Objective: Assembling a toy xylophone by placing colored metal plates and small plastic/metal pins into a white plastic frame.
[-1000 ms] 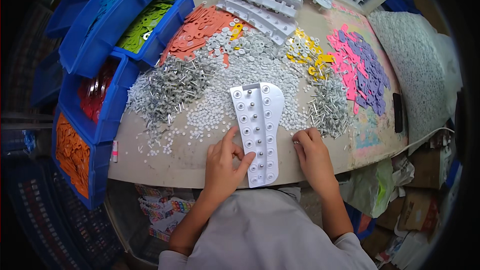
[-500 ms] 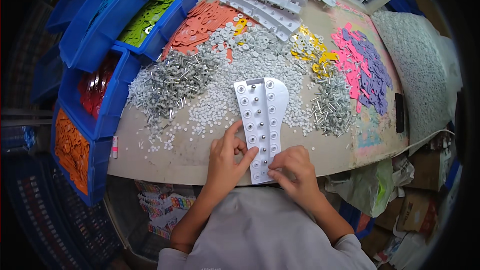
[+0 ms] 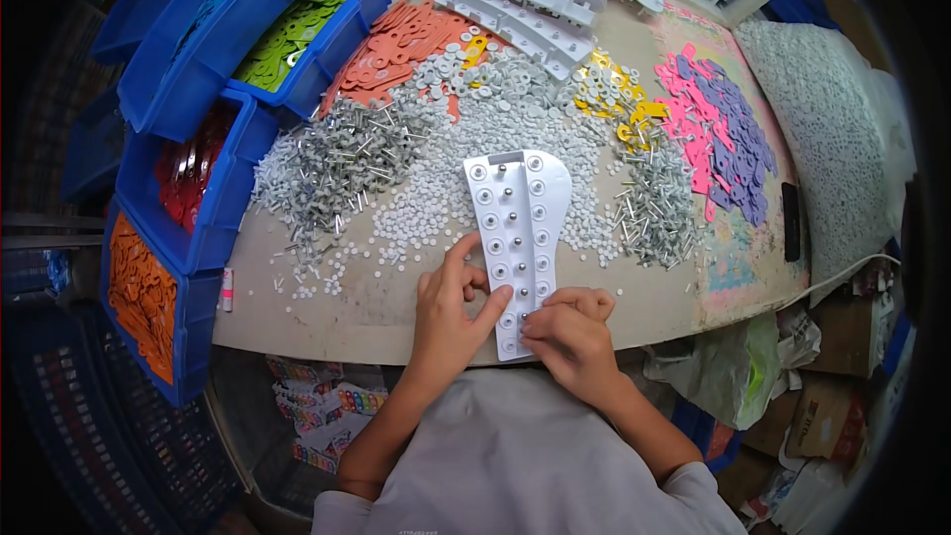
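Note:
A white plastic fixture point(image 3: 551, 188) stands lengthwise at the table's near edge, its far end rounded out to the right. White round caps sit in its two outer rows, and metal pins with rounded tops run down the middle channel. My left hand point(image 3: 448, 312) grips its left edge, thumb laid over the near part. Above the near right part, my right hand point(image 3: 575, 337) has thumb and forefinger pinched together by the lowest pins. Whatever is between those fingertips is too small or hidden to make out.
Beyond the fixture lie heaps of white caps point(image 3: 426, 213), metal rivets point(image 3: 371, 154), coral tabs point(image 3: 401, 45), pink tabs point(image 3: 688, 104) and purple tabs point(image 3: 738, 139). Blue bins point(image 3: 203, 223) line the left side. White strips point(image 3: 525, 0) are stacked at the back, beside a foam-wrapped bundle point(image 3: 822, 119).
My right hand has moved slightly left and up, toward the fixture's middle channel. The fixture has shifted very slightly, while my left hand keeps its grip.

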Demonstrator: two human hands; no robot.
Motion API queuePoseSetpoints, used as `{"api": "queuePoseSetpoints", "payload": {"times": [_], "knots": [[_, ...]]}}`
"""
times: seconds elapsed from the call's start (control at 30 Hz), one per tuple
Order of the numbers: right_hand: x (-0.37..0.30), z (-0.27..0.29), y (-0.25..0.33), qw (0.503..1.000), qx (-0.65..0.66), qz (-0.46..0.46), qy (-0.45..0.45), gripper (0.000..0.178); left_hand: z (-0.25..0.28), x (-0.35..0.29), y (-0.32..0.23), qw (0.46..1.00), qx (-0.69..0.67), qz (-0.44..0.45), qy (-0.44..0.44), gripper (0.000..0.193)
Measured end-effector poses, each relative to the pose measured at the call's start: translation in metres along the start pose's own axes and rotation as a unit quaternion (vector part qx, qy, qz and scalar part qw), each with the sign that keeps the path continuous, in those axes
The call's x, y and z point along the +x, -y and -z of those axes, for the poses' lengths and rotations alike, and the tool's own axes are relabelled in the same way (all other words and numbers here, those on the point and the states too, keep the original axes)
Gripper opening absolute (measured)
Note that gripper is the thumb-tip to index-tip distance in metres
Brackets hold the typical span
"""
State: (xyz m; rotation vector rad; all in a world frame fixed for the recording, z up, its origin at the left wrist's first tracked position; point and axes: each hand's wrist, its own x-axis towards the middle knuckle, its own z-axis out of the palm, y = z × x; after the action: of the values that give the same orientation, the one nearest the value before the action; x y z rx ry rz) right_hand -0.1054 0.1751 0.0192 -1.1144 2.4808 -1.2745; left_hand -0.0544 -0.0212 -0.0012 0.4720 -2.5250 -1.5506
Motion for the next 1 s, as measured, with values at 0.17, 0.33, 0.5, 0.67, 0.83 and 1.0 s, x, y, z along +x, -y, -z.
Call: {"api": "queuePoseSetpoints", "payload": {"times": [0.17,0.33,0.5,0.67,0.83,1.0], "knots": [[0.002,0.004,0.001,1.0,-0.003,0.004,0.018,0.019,-0.001,-0.001,0.001,1.0,-0.008,0.005,0.002,0.066],[0.003,0.007,-0.002,0.999,-0.01,0.026,0.036,0.019,-0.002,0.001,0.002,1.0,-0.011,0.01,0.006,0.066],[0.003,0.015,-0.004,0.985,-0.114,0.111,0.066,0.016,-0.001,0.003,0.001,1.0,-0.009,0.01,0.009,0.066],[0.002,0.027,-0.006,0.986,-0.061,0.114,0.107,0.032,0.002,-0.001,0.007,0.998,-0.063,0.019,0.017,0.068],[0.034,0.038,-0.011,0.988,-0.113,0.104,-0.025,0.03,0.019,-0.007,0.013,0.998,-0.045,0.019,0.027,0.073],[0.13,0.041,-0.044,0.977,-0.165,0.041,-0.133,0.023,0.032,0.007,0.004,0.992,0.095,-0.062,0.06,0.072]]}}
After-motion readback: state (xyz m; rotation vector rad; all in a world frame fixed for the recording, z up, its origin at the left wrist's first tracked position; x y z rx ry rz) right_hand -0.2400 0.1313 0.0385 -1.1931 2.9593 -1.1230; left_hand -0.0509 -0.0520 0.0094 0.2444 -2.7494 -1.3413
